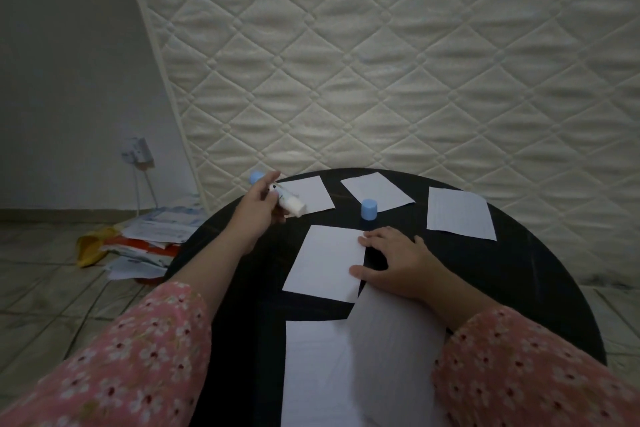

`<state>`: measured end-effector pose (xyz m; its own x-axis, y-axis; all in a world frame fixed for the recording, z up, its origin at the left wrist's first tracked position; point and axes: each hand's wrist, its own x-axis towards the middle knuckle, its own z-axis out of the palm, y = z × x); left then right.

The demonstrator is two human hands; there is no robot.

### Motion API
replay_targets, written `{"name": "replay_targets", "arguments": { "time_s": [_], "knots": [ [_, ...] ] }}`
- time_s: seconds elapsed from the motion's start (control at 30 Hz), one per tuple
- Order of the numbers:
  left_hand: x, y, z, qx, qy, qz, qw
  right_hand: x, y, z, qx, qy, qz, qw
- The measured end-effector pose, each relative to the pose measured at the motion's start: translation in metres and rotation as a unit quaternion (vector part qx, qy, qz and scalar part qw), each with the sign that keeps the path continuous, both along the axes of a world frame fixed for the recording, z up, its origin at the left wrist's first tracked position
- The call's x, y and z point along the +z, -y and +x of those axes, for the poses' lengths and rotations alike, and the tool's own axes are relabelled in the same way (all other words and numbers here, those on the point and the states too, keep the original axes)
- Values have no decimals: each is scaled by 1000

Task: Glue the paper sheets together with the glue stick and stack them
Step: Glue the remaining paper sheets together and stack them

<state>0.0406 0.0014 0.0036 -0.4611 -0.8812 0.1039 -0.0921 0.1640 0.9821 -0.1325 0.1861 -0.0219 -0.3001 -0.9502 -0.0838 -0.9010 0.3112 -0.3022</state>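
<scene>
On the round black desk (519,288), the left hand (256,208) grips the uncapped glue stick (289,205) at ten o'clock, its blue base end poking out behind the fingers. The right hand (398,260) rests flat, fingers spread, on the right edge of the central paper sheet (325,260). A blue cap (368,209) stands upright at twelve o'clock from that sheet. Three more sheets (377,191) lie along the far rim.

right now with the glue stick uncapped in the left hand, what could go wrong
The left hand holds the glue stick uncapped over a far sheet, so it may smear glue there. The blue cap stands loose near the middle sheet and could get knocked off the table. The right hand only touches that sheet's edge, so it may slide during gluing.
</scene>
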Motion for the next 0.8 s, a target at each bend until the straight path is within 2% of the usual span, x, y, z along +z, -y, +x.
{"name": "replay_targets", "arguments": {
  "time_s": [0.03,0.2,0.33,0.8],
  "knots": [
    [1,1,4,-10,-8,6,1000,1,0,0,0,0,1,1000],
    [2,-3,20,3,35,-77,996,3,-1,2,3,0,5,1000],
    [2,-4,26,34,95,-135,986,2,-1,2,3,8,-2,1000],
    [-9,6,27,83,210,-138,964,3,9,3,-2,32,-20,999]
  ]
}}
